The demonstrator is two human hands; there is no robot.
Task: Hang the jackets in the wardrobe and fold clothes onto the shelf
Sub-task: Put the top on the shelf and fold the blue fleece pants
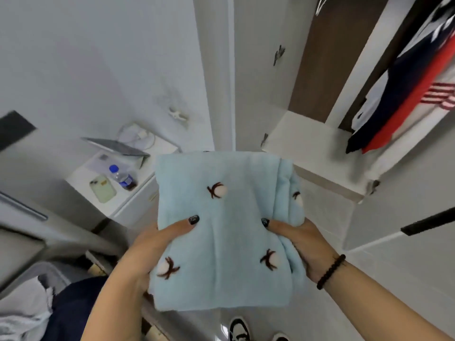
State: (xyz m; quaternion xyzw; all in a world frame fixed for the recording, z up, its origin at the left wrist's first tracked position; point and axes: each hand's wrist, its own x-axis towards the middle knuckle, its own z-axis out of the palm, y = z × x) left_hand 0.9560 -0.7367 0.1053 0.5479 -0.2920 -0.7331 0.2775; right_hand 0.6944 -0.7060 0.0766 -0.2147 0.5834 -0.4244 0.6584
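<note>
1. While we stand before the open wardrobe (317, 70), we hold a folded light-blue fleece garment (221, 230) flat in the air at chest level.
2. Our left hand (150, 244) has its grip clamped on the garment's left edge, thumb on top.
3. Our right hand (302, 244), wearing a dark bead bracelet (331, 271), pinches the right edge likewise.
4. A navy-and-red jacket (403, 94) hangs inside the wardrobe, upper right.
5. A water bottle (122, 177) lies on the white worktop (81, 185), left.
</note>
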